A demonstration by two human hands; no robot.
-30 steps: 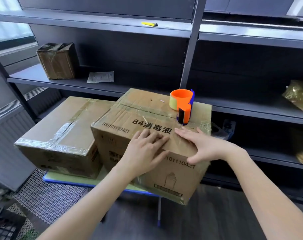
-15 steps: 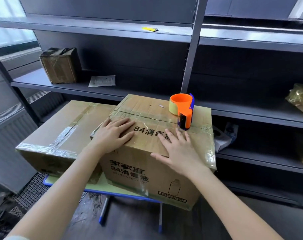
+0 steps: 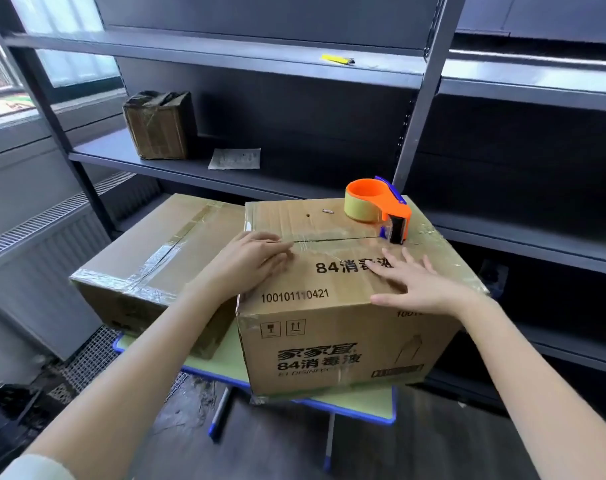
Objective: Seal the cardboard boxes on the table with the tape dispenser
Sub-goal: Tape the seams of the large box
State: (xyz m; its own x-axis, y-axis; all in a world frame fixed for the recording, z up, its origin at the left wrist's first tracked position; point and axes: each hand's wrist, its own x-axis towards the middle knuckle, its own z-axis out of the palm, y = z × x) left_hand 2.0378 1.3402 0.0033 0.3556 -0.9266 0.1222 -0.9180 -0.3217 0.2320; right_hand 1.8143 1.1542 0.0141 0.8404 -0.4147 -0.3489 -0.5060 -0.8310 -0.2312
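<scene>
Printed cardboard box (image 3: 329,344) sits on the small green-topped table (image 3: 222,362), nearest the person. Clear tape (image 3: 332,241) runs along its top centre seam. The orange tape dispenser (image 3: 377,206) stands on the box's top at the far right end of that seam, and nobody is holding it. Left hand (image 3: 256,261) lies flat on the box top at the seam's left end, fingers straight and pressing the tape. Right hand (image 3: 419,282) is flat on the near right part of the top, fingers spread, gripping nothing. Step looks like smoothing down the strip just laid. Next move probably calls for one hand, likely the right, to reach to the far side of the box top and take the dispenser while the other steadies the box. Edge strips may be needed, can't tell. Second cardboard box (image 3: 149,258), touching the printed box's left side, already has tape across its top. On the shelf behind the box are a small wrapped carton (image 3: 159,124) and a paper sheet (image 3: 235,158).
</scene>
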